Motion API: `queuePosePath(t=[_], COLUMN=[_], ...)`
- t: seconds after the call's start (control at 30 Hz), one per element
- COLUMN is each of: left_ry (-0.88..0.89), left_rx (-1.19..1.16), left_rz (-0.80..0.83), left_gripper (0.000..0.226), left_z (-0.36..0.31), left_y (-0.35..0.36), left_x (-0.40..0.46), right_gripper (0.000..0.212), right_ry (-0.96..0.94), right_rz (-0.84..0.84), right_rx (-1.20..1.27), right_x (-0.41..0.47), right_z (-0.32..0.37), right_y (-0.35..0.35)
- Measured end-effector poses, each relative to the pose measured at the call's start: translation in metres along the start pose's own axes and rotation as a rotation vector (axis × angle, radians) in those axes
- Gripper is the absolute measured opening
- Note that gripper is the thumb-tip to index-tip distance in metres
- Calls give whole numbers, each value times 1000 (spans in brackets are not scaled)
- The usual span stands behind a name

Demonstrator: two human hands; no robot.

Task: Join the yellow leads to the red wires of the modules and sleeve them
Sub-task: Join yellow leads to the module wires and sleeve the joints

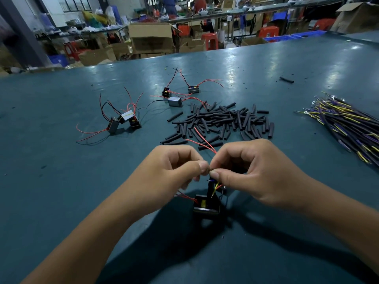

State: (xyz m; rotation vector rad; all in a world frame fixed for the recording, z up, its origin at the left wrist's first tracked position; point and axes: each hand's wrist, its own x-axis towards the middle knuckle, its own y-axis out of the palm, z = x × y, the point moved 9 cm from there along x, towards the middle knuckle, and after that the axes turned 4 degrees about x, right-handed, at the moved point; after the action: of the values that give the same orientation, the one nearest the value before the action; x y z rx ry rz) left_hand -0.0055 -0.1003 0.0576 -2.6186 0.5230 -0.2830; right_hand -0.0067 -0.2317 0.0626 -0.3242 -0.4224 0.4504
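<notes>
A black module [206, 204] hangs just under my two hands, near the front of the table. My left hand [170, 177] and my right hand [248, 171] meet thumb tip to thumb tip above it and pinch the wire ends between them. A yellow lead [215, 190] runs down from the pinch toward the module. Thin red wires [202, 142] rise from between my fingers toward the sleeve pile. The joint itself is hidden by my fingertips. A heap of black sleeves [221, 121] lies beyond my hands.
Three modules [125, 119] with red and black wires lie at the left, three more modules [178, 95] behind the sleeves. A bundle of yellow and purple leads [348, 124] lies at the right edge. One stray sleeve [286, 79] lies far right. Boxes and people stand beyond the green table [61, 181].
</notes>
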Motion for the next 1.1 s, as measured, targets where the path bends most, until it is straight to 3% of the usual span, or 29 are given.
queuePosePath(t=[0.07, 0.13, 0.5, 0.63, 0.73, 0.93, 1.0, 1.1], left_ry=[270, 450, 653, 616, 486, -287, -263, 117], left_rx=[351, 526, 675, 659, 518, -356, -328, 187], left_rz=[-30, -66, -183, -162, -111, 90, 96, -13], left_gripper=[5, 19, 16, 14, 9, 13, 17, 14], left_z=[-22, -35, -47, -47, -40, 23, 22, -8], left_y=[-9, -13, -12, -9, -8, 14, 12, -13], left_x=[-4, -9, -15, -13, -9, -4, -4, -2], right_gripper=[6, 6, 5, 6, 7, 6, 6, 6], right_ry=[5, 11, 0, 7, 5, 6, 5, 15], right_rz=[-7, -6, -4, -3, -3, 8, 3, -12], right_rx=[-1, -5, -11, 14, 21, 37, 31, 18], right_x=[0, 0, 0, 0, 0, 0, 0, 1], right_z=[0, -1, -2, -2, -1, 1, 0, -3], right_y=[-1, -1, -1, 0, 0, 3, 2, -1])
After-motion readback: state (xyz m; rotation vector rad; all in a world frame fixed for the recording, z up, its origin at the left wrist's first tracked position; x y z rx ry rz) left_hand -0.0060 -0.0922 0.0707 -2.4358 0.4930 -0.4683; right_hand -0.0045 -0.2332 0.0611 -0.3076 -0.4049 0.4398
